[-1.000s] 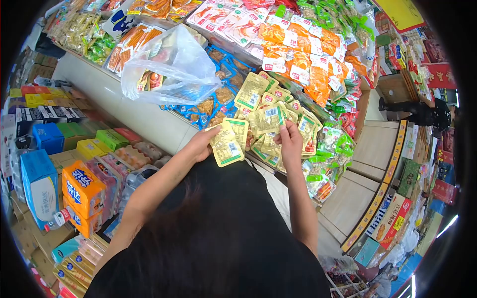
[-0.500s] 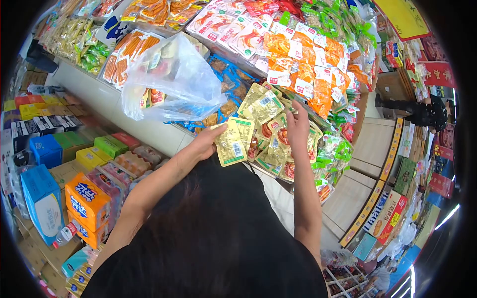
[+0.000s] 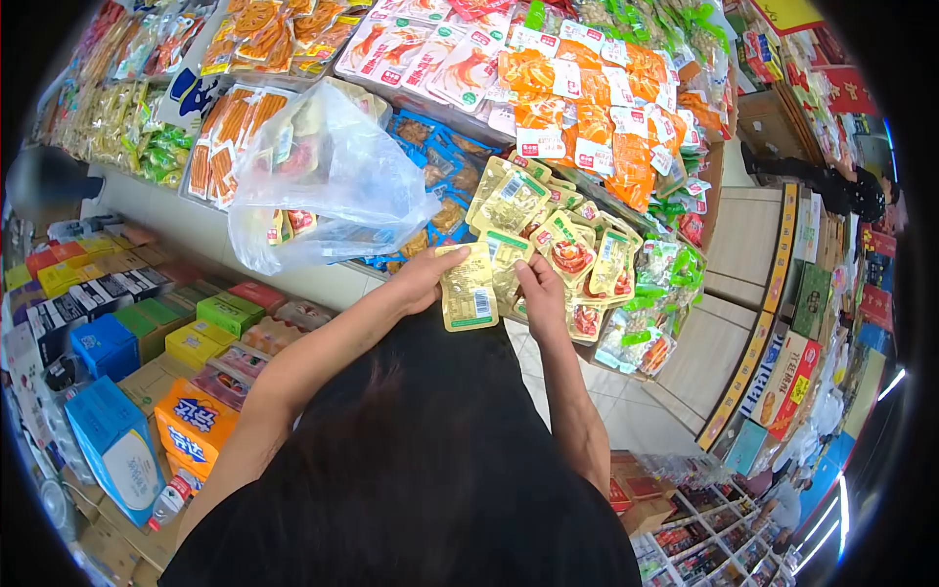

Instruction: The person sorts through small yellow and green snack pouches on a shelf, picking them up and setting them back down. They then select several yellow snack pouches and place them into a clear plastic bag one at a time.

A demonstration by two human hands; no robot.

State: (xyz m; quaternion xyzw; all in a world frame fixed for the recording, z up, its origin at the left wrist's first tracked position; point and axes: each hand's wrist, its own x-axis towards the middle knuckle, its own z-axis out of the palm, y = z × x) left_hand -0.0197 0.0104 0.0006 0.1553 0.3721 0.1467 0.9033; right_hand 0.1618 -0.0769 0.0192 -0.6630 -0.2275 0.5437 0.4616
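My left hand is closed on the edge of a gold snack packet with a green border and a barcode. A second gold packet lies partly behind it, and my right hand pinches its right edge. Both hands are close together in front of my chest. Just beyond them is a pile of gold packets, some with red food pictures. To the left, a translucent plastic bag with some packets inside rests over blue-wrapped snacks.
Orange packets and white-and-red packets fill the display's far side. Green-topped bags lie at its right corner. Stacked boxes stand at lower left. A person in dark clothes is at the right.
My right hand has come from the pile toward my left hand and now grips a packet beside it. The view has shifted slightly.
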